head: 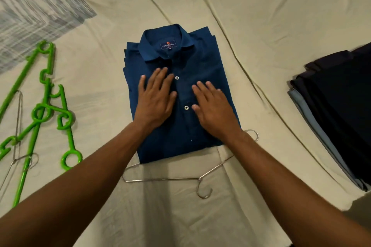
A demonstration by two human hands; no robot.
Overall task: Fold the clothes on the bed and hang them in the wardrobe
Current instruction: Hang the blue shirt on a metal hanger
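Dark blue cotton-like fabric fills the middle of the view: a folded dark blue collared shirt [176, 94] is laid flat on the wrinkled beige bed sheet [261, 16], collar away from the person and button placket facing up, with a small woven label seen inside the collar and two pale buttons shown between the hands. The left hand [156, 100] is spread flat on the left half of the shirt front, fingers straight and slightly parted, nothing being gripped. The right hand [212, 104] is likewise laid flat on the right half, fingers extended toward the collar, pressed on the cloth rather than closed around it. A thin silver wire hanger [170, 178] is placed on the sheet at the near edge of the shirt, partly tucked beneath it, its hook turned toward the person; a second wire hook [253, 134] is seen poking out by the right wrist. To the left, several bright green plastic hangers [46, 110] are scattered in a loose tangle, with another wire hanger [18, 130] lying among them. At the right edge, a stack of folded dark garments [339, 110] is set well apart from the shirt. A striped grey and white cloth [34, 10] is seen, blurred, in the upper left corner.
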